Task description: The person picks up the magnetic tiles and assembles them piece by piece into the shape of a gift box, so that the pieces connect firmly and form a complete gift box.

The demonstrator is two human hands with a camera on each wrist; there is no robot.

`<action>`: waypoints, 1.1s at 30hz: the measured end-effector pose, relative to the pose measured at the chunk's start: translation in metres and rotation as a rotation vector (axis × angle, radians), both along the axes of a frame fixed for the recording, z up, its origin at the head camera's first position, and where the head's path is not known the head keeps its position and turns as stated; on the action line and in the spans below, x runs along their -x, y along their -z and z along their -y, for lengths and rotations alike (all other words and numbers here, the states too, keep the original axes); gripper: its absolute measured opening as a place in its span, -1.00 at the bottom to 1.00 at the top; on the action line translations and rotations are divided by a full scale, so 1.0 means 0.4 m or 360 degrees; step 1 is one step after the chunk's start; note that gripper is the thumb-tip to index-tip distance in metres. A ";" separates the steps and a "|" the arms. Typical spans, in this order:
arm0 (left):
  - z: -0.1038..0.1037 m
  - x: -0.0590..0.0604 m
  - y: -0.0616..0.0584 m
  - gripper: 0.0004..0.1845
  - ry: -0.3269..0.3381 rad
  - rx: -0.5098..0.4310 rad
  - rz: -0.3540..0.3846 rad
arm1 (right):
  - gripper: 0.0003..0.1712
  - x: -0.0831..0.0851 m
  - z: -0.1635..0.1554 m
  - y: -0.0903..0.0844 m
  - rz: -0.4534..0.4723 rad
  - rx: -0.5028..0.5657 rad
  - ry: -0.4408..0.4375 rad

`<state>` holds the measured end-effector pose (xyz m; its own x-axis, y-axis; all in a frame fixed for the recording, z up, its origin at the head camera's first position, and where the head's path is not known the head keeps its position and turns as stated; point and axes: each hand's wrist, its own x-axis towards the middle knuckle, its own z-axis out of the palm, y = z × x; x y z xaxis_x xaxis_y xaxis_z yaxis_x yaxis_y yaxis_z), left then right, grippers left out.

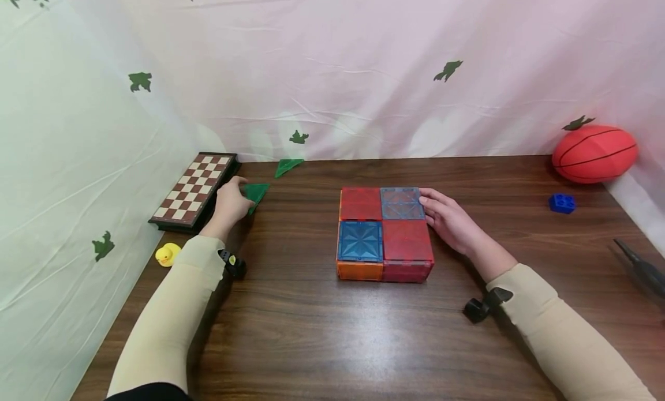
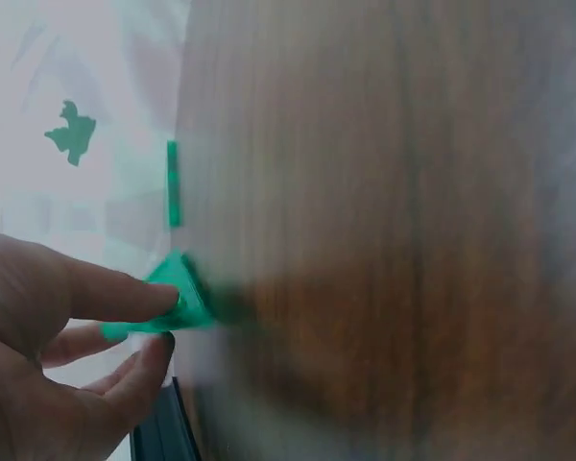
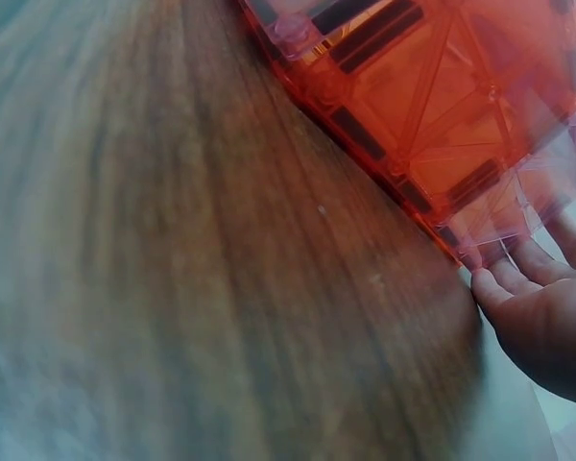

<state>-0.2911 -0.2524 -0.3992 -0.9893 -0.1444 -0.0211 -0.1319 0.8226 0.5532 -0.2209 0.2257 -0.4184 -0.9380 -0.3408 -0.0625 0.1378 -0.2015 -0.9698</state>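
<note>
My left hand (image 1: 231,205), at the back left beside the chessboard, pinches a green triangular magnetic tile (image 1: 257,194) between thumb and fingers. In the left wrist view this tile (image 2: 190,300) stands out past the fingertips. A low box of magnetic tiles (image 1: 406,239) sits mid-table. Its top has two red squares, one blue square and one pale clear-blue square (image 1: 400,203); orange and red tiles form the front. Relaxed fingers of my right hand (image 1: 452,223) rest against the box's right side near the back corner; in the right wrist view they touch a clear side tile (image 3: 499,216).
A second green triangle (image 1: 287,167) lies at the table's back edge. The folding chessboard (image 1: 194,190) and a yellow rubber duck (image 1: 167,254) are at left. On the right are a red ball (image 1: 594,154), a blue toy brick (image 1: 562,203) and a dark pointed tool (image 1: 646,272).
</note>
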 end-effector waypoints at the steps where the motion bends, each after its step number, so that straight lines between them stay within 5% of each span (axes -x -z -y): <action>1: -0.002 -0.003 0.000 -0.44 -0.0006 -0.0017 -0.0016 | -0.63 0.000 0.000 0.000 0.0002 0.0000 0.0001; 11: -0.037 -0.027 -0.010 -0.78 0.0076 -0.0153 -0.0115 | -0.61 0.001 -0.004 0.004 0.0005 -0.0016 -0.0012; 19: -0.134 -0.051 -0.068 -0.78 0.0487 -0.0419 -0.0260 | -0.58 0.004 -0.004 0.004 0.0006 -0.0026 -0.0008; 25: -0.243 -0.102 -0.133 -0.77 0.0789 -0.0613 -0.0309 | -0.58 0.004 -0.005 0.004 0.0005 -0.0036 -0.0017; 33: -0.359 -0.173 -0.171 -0.79 0.1101 -0.0642 -0.0317 | -0.58 0.001 -0.004 0.002 -0.0004 -0.0039 -0.0016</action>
